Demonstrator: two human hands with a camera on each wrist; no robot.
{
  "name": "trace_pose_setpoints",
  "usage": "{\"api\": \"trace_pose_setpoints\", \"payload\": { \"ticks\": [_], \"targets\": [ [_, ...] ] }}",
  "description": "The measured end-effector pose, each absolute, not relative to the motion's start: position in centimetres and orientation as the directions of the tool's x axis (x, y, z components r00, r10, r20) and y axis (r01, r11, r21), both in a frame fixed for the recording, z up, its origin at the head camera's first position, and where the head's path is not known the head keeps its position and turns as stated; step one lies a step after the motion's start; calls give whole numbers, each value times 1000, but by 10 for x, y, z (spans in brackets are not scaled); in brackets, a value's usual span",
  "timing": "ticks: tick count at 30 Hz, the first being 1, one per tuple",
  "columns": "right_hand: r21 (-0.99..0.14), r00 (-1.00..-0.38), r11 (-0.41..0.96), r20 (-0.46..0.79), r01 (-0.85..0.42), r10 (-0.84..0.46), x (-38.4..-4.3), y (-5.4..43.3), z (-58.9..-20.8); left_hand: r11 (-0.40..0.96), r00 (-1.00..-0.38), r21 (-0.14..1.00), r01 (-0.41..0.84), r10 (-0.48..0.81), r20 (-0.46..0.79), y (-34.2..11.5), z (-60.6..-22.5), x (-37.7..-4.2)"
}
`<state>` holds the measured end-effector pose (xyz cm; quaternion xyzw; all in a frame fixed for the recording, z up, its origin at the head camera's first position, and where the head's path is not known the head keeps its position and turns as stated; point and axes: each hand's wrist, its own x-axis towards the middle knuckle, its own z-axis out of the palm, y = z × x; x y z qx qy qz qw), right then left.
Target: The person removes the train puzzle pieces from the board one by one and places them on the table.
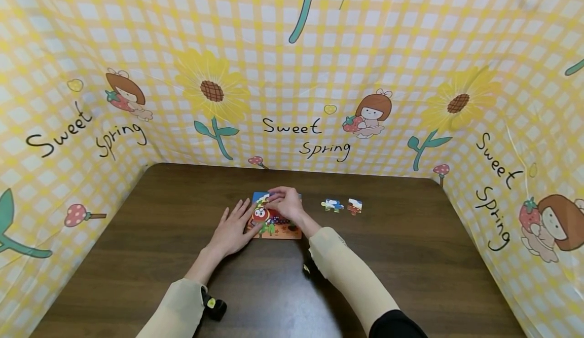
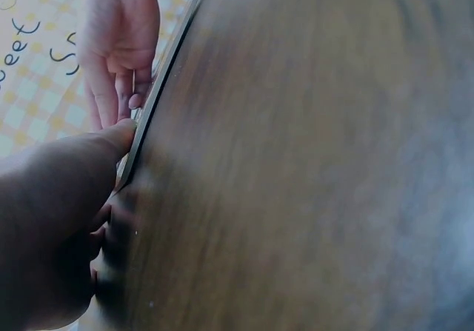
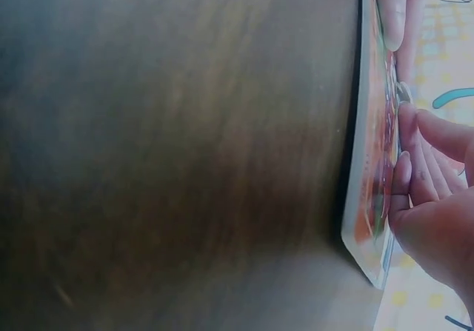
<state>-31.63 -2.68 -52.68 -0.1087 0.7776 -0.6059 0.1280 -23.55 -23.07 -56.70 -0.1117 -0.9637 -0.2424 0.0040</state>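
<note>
A small jigsaw puzzle (image 1: 279,232) with a bright cartoon picture lies flat on the table in the head view. My left hand (image 1: 230,231) rests along its left side, fingers extended and thumb over the lower left part. From the right, my right hand (image 1: 287,205) reaches over the upper part of the puzzle. Its thumb and fingertips pinch a puzzle piece (image 3: 404,92), seen tilted up from the surface in the right wrist view; most of that piece is hidden. In the left wrist view, the left thumb (image 2: 122,135) presses at the board's edge.
Two loose puzzle pieces, one blue, white and yellow (image 1: 332,205) and one white and reddish brown (image 1: 355,207), lie right of the puzzle. The dark wooden table (image 1: 410,257) is enclosed by a yellow checked cloth (image 1: 283,84) at the back and sides.
</note>
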Motion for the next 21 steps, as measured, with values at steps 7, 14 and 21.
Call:
{"api": "trace_pose_setpoints", "payload": {
  "ticks": [7, 14, 21],
  "targets": [
    [-974, -945, 224, -57, -17, -322, -315, -25, -527, 856, -975, 469, 216, 217, 53, -230, -565, -234],
    [-978, -950, 208, -38, -29, -310, -316, -12, -525, 846, -974, 487, 217, 218, 54, -228, -562, -232],
    [-982, -959, 189, -32, -23, -283, -318, 20, -522, 852, -975, 479, 213, 216, 50, -228, -559, -230]
  ]
}}
